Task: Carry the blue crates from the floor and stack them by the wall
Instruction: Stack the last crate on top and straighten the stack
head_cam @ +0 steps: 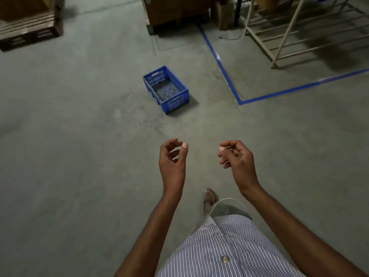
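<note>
One blue plastic crate [166, 89] with slatted sides sits upright and empty on the grey concrete floor, ahead of me and slightly left of centre. My left hand [172, 160] and my right hand [237, 159] are held out in front of my waist, well short of the crate. Both hold nothing, with fingers loosely curled and apart. No stack of crates or wall is in view.
A blue tape line [259, 97] marks a corner on the floor to the right. A beige metal rack [295, 37] stands beyond it. A wooden pallet [28, 31] lies at far left and a wooden cabinet [175, 15] at the back.
</note>
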`<state>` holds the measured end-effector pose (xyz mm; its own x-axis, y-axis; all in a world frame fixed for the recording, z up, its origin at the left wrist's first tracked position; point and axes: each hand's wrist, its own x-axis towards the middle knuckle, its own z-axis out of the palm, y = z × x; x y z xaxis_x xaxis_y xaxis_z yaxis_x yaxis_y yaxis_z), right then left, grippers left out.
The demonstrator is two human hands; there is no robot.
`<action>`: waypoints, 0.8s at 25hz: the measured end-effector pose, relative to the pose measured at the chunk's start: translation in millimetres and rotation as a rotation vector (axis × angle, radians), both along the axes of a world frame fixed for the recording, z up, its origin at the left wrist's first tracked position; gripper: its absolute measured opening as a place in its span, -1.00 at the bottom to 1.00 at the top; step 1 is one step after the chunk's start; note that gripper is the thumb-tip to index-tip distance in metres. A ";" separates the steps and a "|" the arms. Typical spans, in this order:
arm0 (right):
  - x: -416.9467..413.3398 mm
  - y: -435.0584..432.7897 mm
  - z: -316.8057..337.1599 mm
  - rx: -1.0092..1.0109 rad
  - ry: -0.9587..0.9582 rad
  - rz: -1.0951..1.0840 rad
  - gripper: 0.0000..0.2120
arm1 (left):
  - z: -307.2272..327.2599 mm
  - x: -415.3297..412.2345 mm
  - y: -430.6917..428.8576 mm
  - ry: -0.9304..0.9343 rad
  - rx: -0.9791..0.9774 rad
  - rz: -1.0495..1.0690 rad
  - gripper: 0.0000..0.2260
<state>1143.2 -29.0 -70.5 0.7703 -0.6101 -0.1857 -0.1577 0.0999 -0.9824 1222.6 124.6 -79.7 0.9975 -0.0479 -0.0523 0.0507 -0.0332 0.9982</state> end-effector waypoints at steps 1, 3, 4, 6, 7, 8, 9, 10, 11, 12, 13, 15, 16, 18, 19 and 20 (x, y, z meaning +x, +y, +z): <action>34.8 -6.8 -1.5 -0.005 -0.006 0.010 -0.91 | -2.6 30.7 -4.7 0.000 -0.003 0.017 -0.78; 103.5 -20.6 -7.5 -0.002 -0.022 0.025 -0.91 | -8.8 93.4 -15.5 0.008 0.006 0.035 -0.78; 136.6 -27.1 -10.3 0.011 -0.024 0.027 -0.91 | -11.2 124.5 -21.4 0.016 0.011 0.044 -0.79; 202.4 -37.8 -14.1 0.062 -0.013 0.040 -0.93 | -11.7 186.3 -28.6 0.022 0.026 0.058 -0.81; 236.1 -41.8 -13.6 0.083 -0.007 0.049 -0.94 | -8.3 218.3 -30.3 0.015 0.036 0.061 -0.82; 267.3 -45.5 -11.3 0.100 -0.002 0.055 -0.95 | -2.6 248.8 -31.4 0.008 0.042 0.058 -0.82; 300.0 -48.6 -7.6 0.112 0.009 0.058 -0.95 | 3.0 282.4 -31.3 0.009 0.049 0.060 -0.82; 338.0 -51.5 -3.5 0.121 0.016 0.068 -0.96 | 7.6 321.1 -30.4 0.011 0.055 0.069 -0.81; 371.9 -52.3 0.7 0.126 0.017 0.079 -0.96 | 10.9 355.3 -28.0 0.007 0.061 0.077 -0.81; 403.8 -51.8 3.7 0.125 0.011 0.086 -0.96 | 12.7 387.8 -24.4 -0.003 0.066 0.074 -0.80; 438.1 -50.9 4.8 0.124 0.007 0.087 -0.96 | 13.3 423.1 -20.9 -0.008 0.071 0.069 -0.79; 507.3 -44.8 -1.1 0.130 0.005 0.060 -0.98 | 5.8 496.8 -11.6 -0.002 0.082 0.047 -0.79; 540.3 -39.0 -6.7 0.136 0.006 0.041 -0.99 | -0.5 532.3 -5.5 0.003 0.088 0.033 -0.78; 604.9 -23.1 -20.5 0.153 0.004 -0.015 -0.98 | -13.1 603.1 6.7 -0.005 0.094 -0.012 -0.78; 633.0 -13.7 -27.6 0.161 0.010 -0.060 -0.98 | -18.4 635.9 11.8 -0.003 0.101 -0.047 -0.78; 664.7 -2.8 -34.9 0.176 0.015 -0.115 -0.98 | -24.2 673.7 16.2 0.003 0.107 -0.093 -0.78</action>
